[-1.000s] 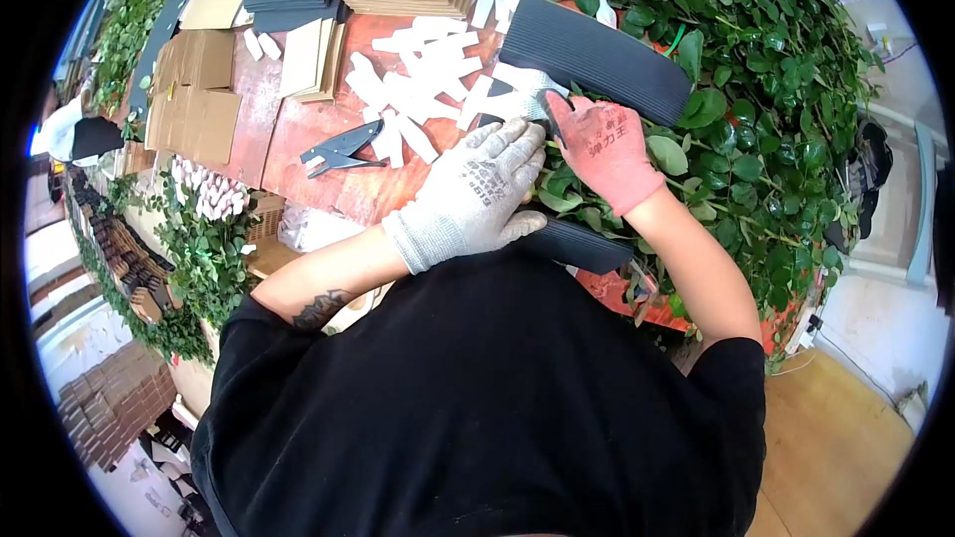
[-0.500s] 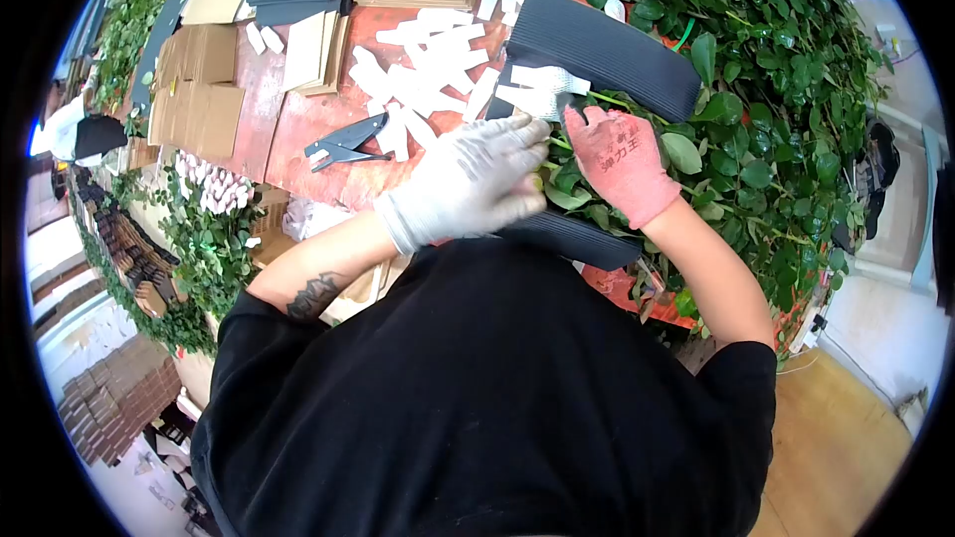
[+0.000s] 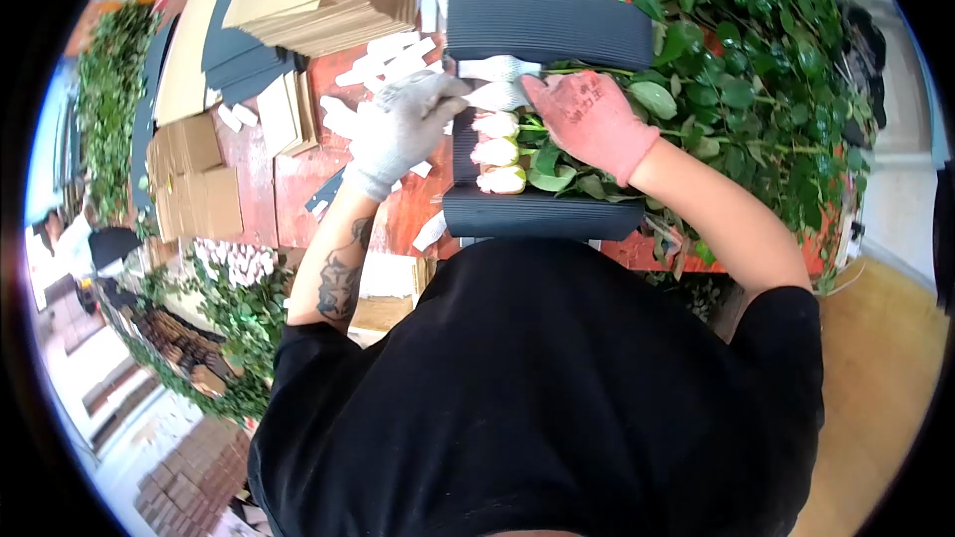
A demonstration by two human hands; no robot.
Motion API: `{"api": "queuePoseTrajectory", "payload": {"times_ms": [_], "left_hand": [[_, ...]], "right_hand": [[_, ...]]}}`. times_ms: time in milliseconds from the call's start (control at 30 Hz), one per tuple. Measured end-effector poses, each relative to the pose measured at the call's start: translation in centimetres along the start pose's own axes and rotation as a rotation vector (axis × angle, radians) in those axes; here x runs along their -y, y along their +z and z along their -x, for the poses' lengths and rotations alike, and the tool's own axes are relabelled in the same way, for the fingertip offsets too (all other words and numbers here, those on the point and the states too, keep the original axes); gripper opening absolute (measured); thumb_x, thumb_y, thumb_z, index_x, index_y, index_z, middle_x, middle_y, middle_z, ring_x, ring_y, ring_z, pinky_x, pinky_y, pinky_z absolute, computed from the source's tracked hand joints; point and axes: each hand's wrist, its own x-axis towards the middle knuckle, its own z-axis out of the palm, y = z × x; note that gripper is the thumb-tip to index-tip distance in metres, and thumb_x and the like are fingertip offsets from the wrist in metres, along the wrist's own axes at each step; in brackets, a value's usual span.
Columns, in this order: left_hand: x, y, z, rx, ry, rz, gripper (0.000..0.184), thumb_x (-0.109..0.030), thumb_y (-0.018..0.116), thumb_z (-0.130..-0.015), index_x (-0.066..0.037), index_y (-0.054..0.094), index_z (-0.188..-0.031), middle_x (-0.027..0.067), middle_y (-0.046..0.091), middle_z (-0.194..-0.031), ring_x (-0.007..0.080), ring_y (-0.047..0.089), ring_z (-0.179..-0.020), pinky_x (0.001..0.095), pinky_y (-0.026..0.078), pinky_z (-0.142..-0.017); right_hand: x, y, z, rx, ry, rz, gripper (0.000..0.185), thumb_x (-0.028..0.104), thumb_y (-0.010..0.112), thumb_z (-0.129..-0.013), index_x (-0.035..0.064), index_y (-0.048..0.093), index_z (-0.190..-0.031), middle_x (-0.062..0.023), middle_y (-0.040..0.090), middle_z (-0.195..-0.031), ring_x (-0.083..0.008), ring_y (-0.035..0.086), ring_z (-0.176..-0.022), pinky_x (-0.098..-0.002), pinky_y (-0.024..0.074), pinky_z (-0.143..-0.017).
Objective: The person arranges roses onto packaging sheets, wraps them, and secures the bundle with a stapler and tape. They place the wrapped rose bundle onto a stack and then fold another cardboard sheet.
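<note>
The fingers of the left hand (image 3: 406, 129) look pinched together on the tip of a white net (image 3: 494, 96); whether the right hand (image 3: 595, 121) grips its base, I can't tell. Net and bare rosebuds (image 3: 496, 151) lie between flaps of the black cardboard (image 3: 549, 25), where a hard tug could bruise petals.

Rose heads (image 3: 497, 151): on my counter (image 3: 288, 189), between the far panel (image 3: 550, 27) and the near panel (image 3: 542, 216).
Sleeved heads (image 3: 497, 95): directly behind them, beside the far panel.
Leafy stems (image 3: 741, 89): to the right of the heads.
My left hand (image 3: 403, 129): at the sleeved heads' left end.
My right hand (image 3: 595, 119): at their right end.
Cardboard stack (image 3: 318, 5): left of the far panel, behind loose sleeves (image 3: 398, 45).
</note>
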Motion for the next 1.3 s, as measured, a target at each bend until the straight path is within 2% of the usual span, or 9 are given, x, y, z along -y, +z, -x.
{"api": "queuePoseTrajectory", "payload": {"times_ms": [133,333,400,533,667,800,933,1067,1300], "left_hand": [[0.8,-0.7,0.5,-0.029,-0.013,0.075,0.012,-0.009,0.064,-0.081,-0.005,0.067,-0.091,0.0089,0.065,-0.08,0.0218,0.063,-0.074,0.0319,0.049,-0.068],[7.1,-4.4,2.2,-0.116,-0.348,0.009,0.017,-0.007,0.063,-0.083,0.001,0.064,-0.098,0.0135,0.066,-0.092,0.0224,0.063,-0.081,0.0319,0.049,-0.074],[5.5,-5.4,2.6,-0.223,-0.038,-0.553,0.028,-0.008,0.062,-0.083,0.001,0.06,-0.109,0.0169,0.063,-0.107,0.03,0.061,-0.097,0.0378,0.048,-0.085],[-7.3,-2.9,0.9,0.179,0.078,-0.363,0.054,-0.032,0.065,-0.081,0.001,0.054,-0.122,0.0214,0.051,-0.13,0.0349,0.047,-0.123,0.0398,0.039,-0.101],[-5.9,1.2,1.9,0.095,0.191,-0.326,0.059,-0.044,0.06,-0.083,0.001,0.055,-0.12,0.023,0.047,-0.133,0.0353,0.045,-0.124,0.041,0.036,-0.103],[-4.2,0.5,1.1,0.125,0.254,-0.161,0.053,-0.04,0.059,-0.085,0.001,0.056,-0.117,0.0225,0.051,-0.129,0.0355,0.05,-0.119,0.0406,0.039,-0.101],[1.6,0.4,1.6,-0.198,-0.367,0.406,0.023,-0.018,0.058,-0.089,-0.002,0.065,-0.104,0.0099,0.063,-0.101,0.0198,0.061,-0.095,0.0306,0.048,-0.085],[2.3,1.7,0.5,-0.21,-0.237,0.085,0.028,-0.027,0.064,-0.084,0.0,0.067,-0.087,0.0113,0.061,-0.105,0.0232,0.058,-0.097,0.0337,0.046,-0.082],[2.6,2.7,-0.3,-0.186,-0.459,0.233,0.049,-0.047,0.069,-0.078,0.002,0.066,-0.081,0.0213,0.055,-0.116,0.0323,0.056,-0.104,0.0398,0.044,-0.09]], "right_hand": [[-0.1,0.7,0.3,-0.111,-0.045,0.073,0.048,0.011,0.05,-0.08,0.003,0.049,-0.127,-0.0064,0.06,-0.079,-0.0223,0.062,-0.075,-0.0331,0.0478,-0.062],[0.6,-0.2,0.4,-0.009,0.031,-0.008,0.024,0.011,0.048,-0.084,0.0034,0.053,-0.106,-0.0077,0.06,-0.075,-0.0228,0.063,-0.07,-0.0328,0.0479,-0.057],[0.9,-0.4,0.1,0.067,0.036,0.03,0.026,0.011,0.048,-0.084,0.0039,0.053,-0.108,-0.0075,0.06,-0.076,-0.0224,0.063,-0.07,-0.0325,0.048,-0.058],[1.0,-1.1,-0.2,-0.015,0.029,0.015,0.034,0.011,0.049,-0.084,0.0034,0.056,-0.116,-0.0073,0.066,-0.083,-0.0223,0.066,-0.072,-0.034,0.0495,-0.058],[0.1,-1.9,0.8,-0.292,0.014,0.035,0.033,0.014,0.053,-0.081,0.0119,0.057,-0.113,-0.0073,0.061,-0.089,-0.0235,0.064,-0.075,-0.0338,0.0491,-0.059],[-1.1,0.0,-0.2,-0.196,0.042,0.101,0.038,0.025,0.066,-0.076,0.0123,0.06,-0.111,-0.0075,0.062,-0.093,-0.0234,0.064,-0.078,-0.0363,0.0507,-0.069],[-1.3,0.4,-1.0,-0.189,0.053,0.149,0.036,0.024,0.067,-0.075,0.0127,0.061,-0.109,-0.0063,0.062,-0.091,-0.0235,0.064,-0.076,-0.0353,0.0503,-0.068],[-1.3,0.2,-1.2,-0.183,0.012,0.181,0.035,0.021,0.066,-0.074,0.0124,0.062,-0.108,-0.0058,0.062,-0.087,-0.0232,0.064,-0.073,-0.0348,0.0501,-0.065],[-1.2,0.0,-1.5,-0.146,0.016,0.201,0.036,0.018,0.064,-0.073,0.0128,0.061,-0.108,-0.0053,0.065,-0.09,-0.0214,0.065,-0.075,-0.0333,0.0517,-0.068]]}}
